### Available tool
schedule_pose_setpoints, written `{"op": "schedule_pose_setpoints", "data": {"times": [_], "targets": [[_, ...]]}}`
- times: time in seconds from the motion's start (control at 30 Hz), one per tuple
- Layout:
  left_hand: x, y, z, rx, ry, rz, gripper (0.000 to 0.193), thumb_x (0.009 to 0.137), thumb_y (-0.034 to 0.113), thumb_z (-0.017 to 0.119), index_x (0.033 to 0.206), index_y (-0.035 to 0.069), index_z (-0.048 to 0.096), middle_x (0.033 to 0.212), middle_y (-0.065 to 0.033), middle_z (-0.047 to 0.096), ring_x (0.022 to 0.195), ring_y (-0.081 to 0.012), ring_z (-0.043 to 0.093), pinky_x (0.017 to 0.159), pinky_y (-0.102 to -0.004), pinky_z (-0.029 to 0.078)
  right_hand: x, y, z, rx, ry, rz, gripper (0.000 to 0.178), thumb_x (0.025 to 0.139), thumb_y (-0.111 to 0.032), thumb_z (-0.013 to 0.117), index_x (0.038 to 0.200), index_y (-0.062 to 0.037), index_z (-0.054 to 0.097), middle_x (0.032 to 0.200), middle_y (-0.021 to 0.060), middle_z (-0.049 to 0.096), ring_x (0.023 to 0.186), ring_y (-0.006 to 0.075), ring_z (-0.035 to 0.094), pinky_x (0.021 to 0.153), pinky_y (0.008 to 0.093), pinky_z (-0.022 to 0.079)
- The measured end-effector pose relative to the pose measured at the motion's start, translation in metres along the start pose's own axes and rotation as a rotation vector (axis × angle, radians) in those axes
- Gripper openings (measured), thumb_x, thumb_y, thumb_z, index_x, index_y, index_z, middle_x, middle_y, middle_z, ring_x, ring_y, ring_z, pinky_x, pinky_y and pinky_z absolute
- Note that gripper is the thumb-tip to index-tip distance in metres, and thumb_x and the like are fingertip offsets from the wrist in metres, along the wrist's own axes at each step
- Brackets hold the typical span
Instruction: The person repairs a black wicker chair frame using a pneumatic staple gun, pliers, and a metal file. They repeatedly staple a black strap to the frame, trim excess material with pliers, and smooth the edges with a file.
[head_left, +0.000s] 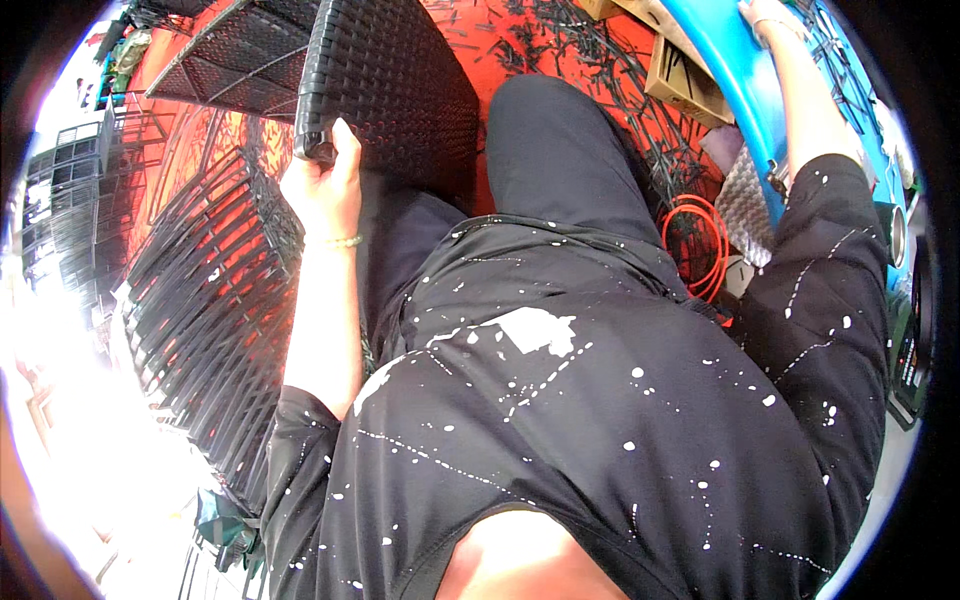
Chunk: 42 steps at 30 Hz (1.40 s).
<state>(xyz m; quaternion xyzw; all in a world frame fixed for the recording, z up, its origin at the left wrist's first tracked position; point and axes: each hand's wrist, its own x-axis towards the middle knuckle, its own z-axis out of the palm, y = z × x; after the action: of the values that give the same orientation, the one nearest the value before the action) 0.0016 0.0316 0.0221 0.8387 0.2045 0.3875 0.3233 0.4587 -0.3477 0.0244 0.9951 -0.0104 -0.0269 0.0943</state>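
My left hand point(325, 190) is closed round the lower corner of a black woven wicker panel point(395, 95). The thumb lies up along its edge, and the panel stands tilted beside my left leg. At the upper right, my right hand point(768, 20) reaches to the far part of a blue tabletop point(735, 70) with a curved rim. The picture's dark border is close to that hand, and its fingers show too little to tell whether they hold anything. Dark strips point(835, 60) lie on the blue surface beside the right wrist.
Another woven panel point(235, 60) stands behind the first. Black slatted frames point(215, 310) and grid-like racks point(75, 200) stand at my left. Cut black strips point(580, 55) litter the red floor. Cardboard boxes point(685, 85) and a coiled orange hose point(697, 240) are at right.
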Motion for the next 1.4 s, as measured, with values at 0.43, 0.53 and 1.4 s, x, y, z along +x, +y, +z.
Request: {"op": "schedule_pose_setpoints", "data": {"times": [0.43,0.53,1.4], "targets": [[-0.004,-0.008,-0.004,-0.131,0.007,-0.113,0.015,0.086,0.014,0.07,0.09,0.0,0.069,0.073,0.0005,0.066,0.065,-0.0041,0.057,0.062,-0.0226,0.048,-0.102,-0.067,-0.029,1.38,0.363,-0.513,0.031,0.079,-0.027,0.068,0.094,-0.0009,0.063,0.099,0.0166,0.063,0.095,0.0282,0.06,0.082,0.0377,0.048],[-0.009,-0.008,-0.004,-0.136,0.019,-0.091,0.014,0.086,0.013,0.07,0.09,0.0,0.069,0.073,0.0001,0.066,0.066,-0.0043,0.057,0.063,-0.0229,0.049,-0.224,-0.12,-0.05,1.468,0.425,-1.186,0.023,0.074,-0.016,0.078,0.078,-0.0018,0.06,0.098,0.0126,0.062,0.089,0.0206,0.06,0.074,0.0308,0.048],[-0.012,0.004,-0.007,-0.079,0.021,0.098,0.015,0.079,0.01,0.074,0.089,0.001,0.07,0.068,-0.0031,0.067,0.062,-0.0075,0.061,0.062,-0.0242,0.05,-0.313,-0.169,-0.056,0.726,0.079,-1.322,0.053,0.088,-0.06,0.049,0.073,-0.0108,0.06,0.064,0.0111,0.06,0.065,0.0296,0.063,0.061,0.0398,0.049]]}}
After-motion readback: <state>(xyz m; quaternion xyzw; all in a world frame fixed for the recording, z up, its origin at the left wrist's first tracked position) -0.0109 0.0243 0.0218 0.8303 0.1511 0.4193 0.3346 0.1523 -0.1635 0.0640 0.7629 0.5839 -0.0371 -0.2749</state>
